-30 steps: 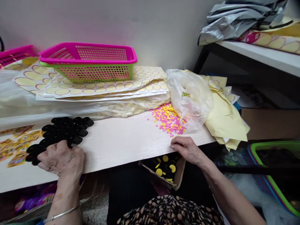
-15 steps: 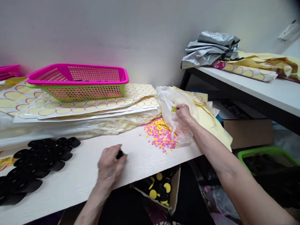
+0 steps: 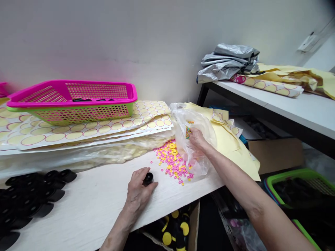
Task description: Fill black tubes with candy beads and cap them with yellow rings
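Note:
My left hand (image 3: pixel 138 190) rests on the pale table (image 3: pixel 99 205) with its fingers closed on a small black round piece (image 3: pixel 149 178). My right hand (image 3: pixel 196 138) reaches into a clear plastic bag (image 3: pixel 195 139) that holds small coloured beads; its fingers are curled inside the bag. A scatter of pink and yellow beads and rings (image 3: pixel 172 164) lies on the table between the two hands. A cluster of black round pieces (image 3: pixel 28 197) sits at the left.
A pink and green mesh basket (image 3: pixel 73 101) stands on sheets of round yellow stickers (image 3: pixel 86 127) by the wall. Yellow paper (image 3: pixel 230 143) lies at the right, a side shelf (image 3: pixel 282 104) with silver bags beyond. A box of black and yellow parts (image 3: pixel 175 230) sits below the table edge.
My left hand left the black cluster and carried one black piece rightward toward the beads. My right hand rose from the table edge into the plastic bag. The view shifted right.

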